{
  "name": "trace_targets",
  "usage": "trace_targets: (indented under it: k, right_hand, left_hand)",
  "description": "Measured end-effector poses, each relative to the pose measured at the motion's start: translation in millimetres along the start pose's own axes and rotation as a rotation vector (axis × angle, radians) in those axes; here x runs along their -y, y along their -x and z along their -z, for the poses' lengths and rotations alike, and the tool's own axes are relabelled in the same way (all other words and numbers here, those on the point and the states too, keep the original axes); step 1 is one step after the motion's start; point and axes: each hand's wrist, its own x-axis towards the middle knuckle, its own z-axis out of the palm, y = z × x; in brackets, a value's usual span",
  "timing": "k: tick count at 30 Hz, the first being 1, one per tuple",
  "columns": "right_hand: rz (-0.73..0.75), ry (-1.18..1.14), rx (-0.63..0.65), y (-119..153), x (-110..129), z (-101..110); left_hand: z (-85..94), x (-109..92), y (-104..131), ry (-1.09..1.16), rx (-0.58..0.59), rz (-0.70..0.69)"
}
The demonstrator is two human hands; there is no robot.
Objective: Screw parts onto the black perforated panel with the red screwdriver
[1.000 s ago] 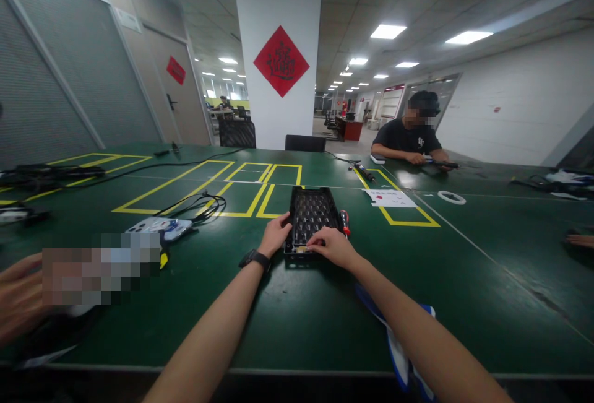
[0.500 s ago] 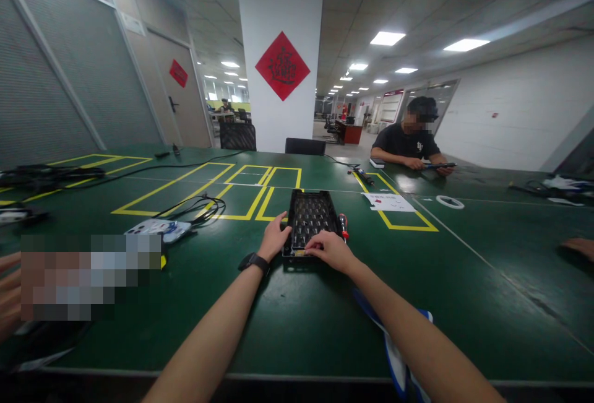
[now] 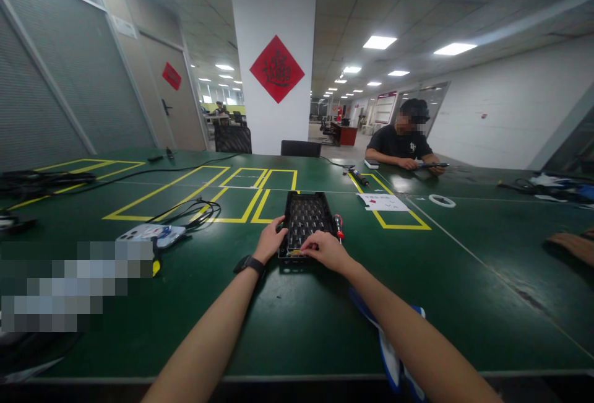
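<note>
A black open case [image 3: 308,214] with rows of holes inside lies on the green table in front of me. My left hand [image 3: 271,239] grips its left wall near the front corner, thumb over the rim. At the case's front end, my right hand [image 3: 325,251] is closed in a pinch beside a small yellowish strip [image 3: 294,252]. Whatever its fingertips hold is too small to tell. Just right of the case lies a red-handled screwdriver [image 3: 339,227], partly hidden behind it.
A white paper sheet [image 3: 383,202] and a white ring [image 3: 442,201] lie to the right. Packaged parts with black cables [image 3: 204,212] are on the left. Blue-and-white fabric [image 3: 390,353] hangs at the front edge. A person [image 3: 403,137] sits across the table; another's hand [image 3: 573,246] rests far right.
The view has shifted slightly, so the scene sits a little further left. Both my hands keep their places at the case. Another person's fingers at the far left have left the view.
</note>
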Motion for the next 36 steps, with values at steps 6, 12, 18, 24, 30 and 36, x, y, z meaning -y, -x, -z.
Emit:
trace_targets:
  k: [6,12,18,24,30,36]
  right_hand:
    - [-0.024,-0.007,0.009,0.2,-0.4,-0.6]
    - [-0.012,-0.006,-0.004,0.2,-0.3,-1.4]
    - [-0.014,-0.009,0.012,0.0,-0.8,-1.3]
    - [-0.029,-0.013,0.012,-0.4,-0.7,-1.5]
    - [-0.043,-0.019,0.033,-0.1,1.7,1.3]
    - [-0.043,-0.009,0.016,0.9,1.1,1.4]
  left_hand:
    - [-2.1,4.5,-1.5,-0.008,0.006,0.003]
    - [-1.9,5.2,-1.1,-0.015,0.008,-0.016]
    - [-1.5,5.4,-1.5,-0.008,0.009,-0.012]
    - [-0.1,2.6,-1.2,-0.005,0.003,0.002]
    - [-0.6,1.5,-1.0,-0.003,0.007,-0.005]
    - [-1.4,2.5,-1.8,-0.062,-0.029,-0.062]
